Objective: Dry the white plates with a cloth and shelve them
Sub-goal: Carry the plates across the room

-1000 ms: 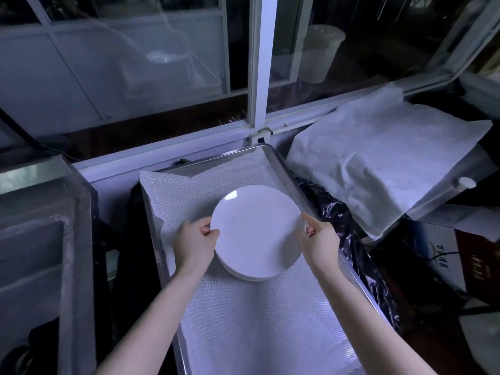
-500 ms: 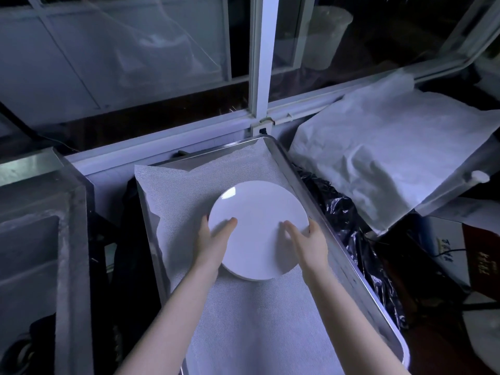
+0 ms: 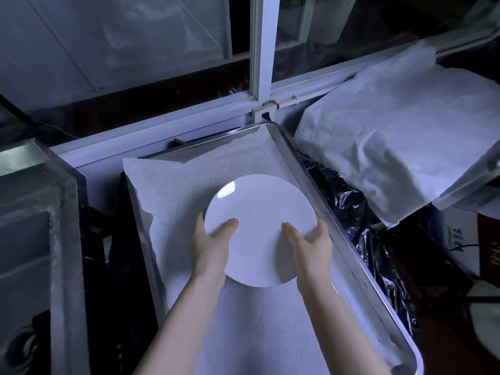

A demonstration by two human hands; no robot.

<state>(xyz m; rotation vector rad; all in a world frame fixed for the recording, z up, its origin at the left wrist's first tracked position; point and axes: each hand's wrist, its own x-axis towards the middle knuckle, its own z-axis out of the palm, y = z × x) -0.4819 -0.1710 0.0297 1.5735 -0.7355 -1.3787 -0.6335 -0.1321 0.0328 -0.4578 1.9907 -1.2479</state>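
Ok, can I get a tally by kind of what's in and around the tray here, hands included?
hands: 2, the left hand and the right hand, both holding the plate
white plate: 1 in view
metal tray: 1
white mesh liner: 1
white crumpled sheet: 1
black plastic bag: 1
Total: 7

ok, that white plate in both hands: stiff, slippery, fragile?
Probably rigid: the white plate holds a flat disc with left hand and right hand at opposite edges. Its glossy highlight suggests slipperiness. Looks ceramic, so might chip against the metal tray.
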